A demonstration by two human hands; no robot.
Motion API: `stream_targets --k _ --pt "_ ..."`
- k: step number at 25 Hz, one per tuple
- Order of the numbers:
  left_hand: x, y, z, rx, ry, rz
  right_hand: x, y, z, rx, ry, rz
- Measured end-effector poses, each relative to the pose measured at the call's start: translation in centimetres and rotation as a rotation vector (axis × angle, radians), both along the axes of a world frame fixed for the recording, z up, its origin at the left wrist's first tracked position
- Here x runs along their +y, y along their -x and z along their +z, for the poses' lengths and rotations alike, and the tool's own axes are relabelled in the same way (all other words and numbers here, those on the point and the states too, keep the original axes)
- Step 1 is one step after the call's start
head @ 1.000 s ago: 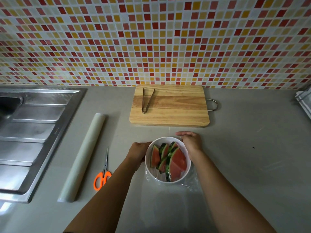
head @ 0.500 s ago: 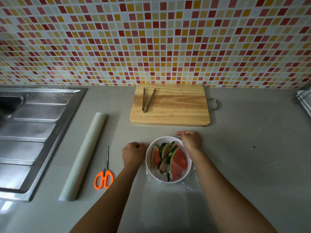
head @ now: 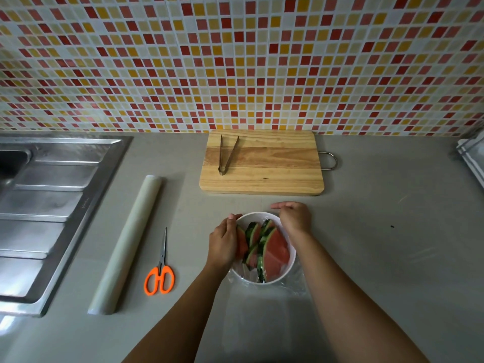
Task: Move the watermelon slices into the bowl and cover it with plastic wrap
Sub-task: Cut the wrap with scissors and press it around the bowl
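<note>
Fingers [head: 231, 218] of the left hand [head: 222, 243] are laid flat on the bowl [head: 289, 268] rim, partly hiding the watermelon slices [head: 275, 251] inside. Right hand [head: 294, 218] fingers are spread loosely over the far rim. Plastic wrap [head: 293, 286] is barely discernible. Scissors [head: 159, 279] lie left on the worktop [head: 392, 258].

Both bare forearms reach forward, converging. The left hand [head: 222, 243] lies flat, palm down, fingers together and pointing ahead, thumb tip raised at the far end. The right hand [head: 294, 217] sits slightly farther out, fingers extended leftward, wrist bent, gripping nothing.
</note>
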State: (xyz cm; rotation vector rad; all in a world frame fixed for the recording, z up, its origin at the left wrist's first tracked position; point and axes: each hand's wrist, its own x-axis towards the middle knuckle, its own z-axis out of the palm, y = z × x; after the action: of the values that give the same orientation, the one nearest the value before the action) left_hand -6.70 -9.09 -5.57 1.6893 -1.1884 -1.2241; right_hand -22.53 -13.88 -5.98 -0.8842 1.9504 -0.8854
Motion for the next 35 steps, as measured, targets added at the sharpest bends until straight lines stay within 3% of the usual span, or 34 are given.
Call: stream_targets --k 3,7,9,11,13,14,16,18,20,22,25,35 --pt "-0.3 0.1 -0.1 -0.044 -0.006 0.016 -0.1 0.4 -0.1 0.017 -0.091 0.071" --pt "-0.3 0.1 -0.2 -0.116 0.032 0.029 -1.1 2.3 0.4 0.168 -0.378 0.362" --pt "-0.4 0.1 -0.2 -0.147 0.046 0.014 -1.5 3.1 1.0 0.184 -0.426 0.455" --pt "-0.4 0.1 -0.2 -0.17 0.051 -0.001 -1.5 4.0 1.4 0.221 -0.474 0.499" --pt "-0.4 0.2 -0.2 -0.198 0.056 0.008 -1.2 4.8 1.7 0.389 -0.489 0.466" --pt "-0.5 0.2 -0.2 -0.216 0.054 0.014 -1.0 5.0 2.1 0.5 -0.444 0.408" --pt "-0.5 0.2 -0.3 -0.23 0.049 0.017 -0.7 4.7 2.7 0.614 -0.135 0.252" --pt "-0.4 0.1 -0.2 -0.214 0.05 0.016 -0.4 3.3 3.6 0.438 0.273 0.282" --pt "-0.4 0.2 -0.1 -0.198 0.051 0.024 0.5 1.4 3.8 0.122 0.416 0.532" --pt "-0.4 0.3 0.0 -0.195 0.049 0.031 1.3 0.2 2.8 -0.041 0.361 0.664" --pt "-0.4 0.3 0.0 -0.199 0.046 0.035 2.1 -0.3 0.9 -0.119 0.281 0.625" --pt "-0.5 0.4 0.1 -0.261 0.072 0.036 1.7 -1.0 1.5 0.181 0.2 0.435"
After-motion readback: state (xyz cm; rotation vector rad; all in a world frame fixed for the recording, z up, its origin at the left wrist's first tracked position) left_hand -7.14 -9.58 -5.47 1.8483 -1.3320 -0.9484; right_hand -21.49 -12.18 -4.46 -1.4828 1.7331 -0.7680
